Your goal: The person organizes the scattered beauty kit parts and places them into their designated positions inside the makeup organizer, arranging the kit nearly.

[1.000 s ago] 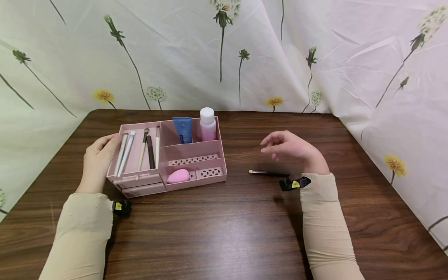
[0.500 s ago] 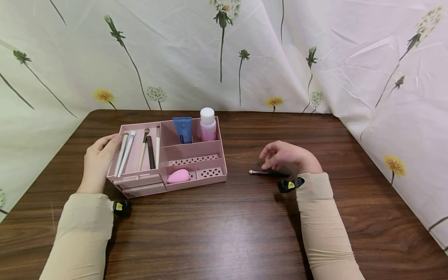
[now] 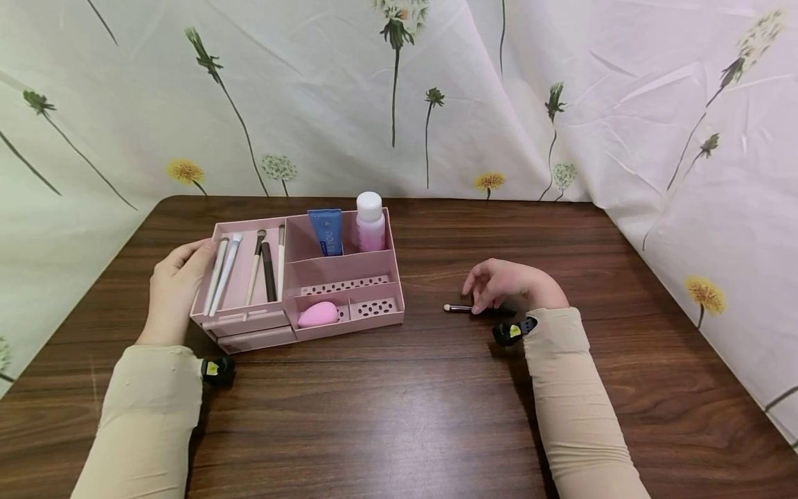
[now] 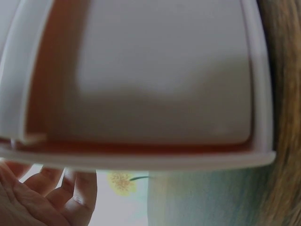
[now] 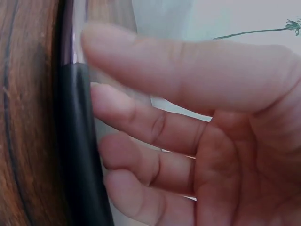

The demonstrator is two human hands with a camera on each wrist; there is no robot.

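Note:
A pink makeup organizer (image 3: 341, 265) stands left of the table's middle. My left hand (image 3: 177, 287) rests against its left side, with the fingers (image 4: 77, 200) along the outer wall in the left wrist view. My right hand (image 3: 505, 283) is low over the table at a makeup brush (image 3: 457, 308) with a black handle. In the right wrist view the thumb tip is right at the brush's shiny ferrule (image 5: 74, 28). The other fingertips reach up to the black handle (image 5: 81, 136), loosely bent, without closing round it. The brush lies on the table, its far end hidden under the hand.
Several makeup brushes (image 3: 269, 270) lie in the organizer's left tray. A blue tube (image 3: 327, 232) and a white-capped pink bottle (image 3: 370, 225) stand in its back compartment. A pink makeup sponge (image 3: 318, 314) sits in front. Flowered cloth (image 3: 461, 104) hangs behind the wooden table (image 3: 349, 430).
My right hand has come down toward me onto the makeup brush, its thumb and fingers now at the handle. The left hand and the organizer have stayed in place.

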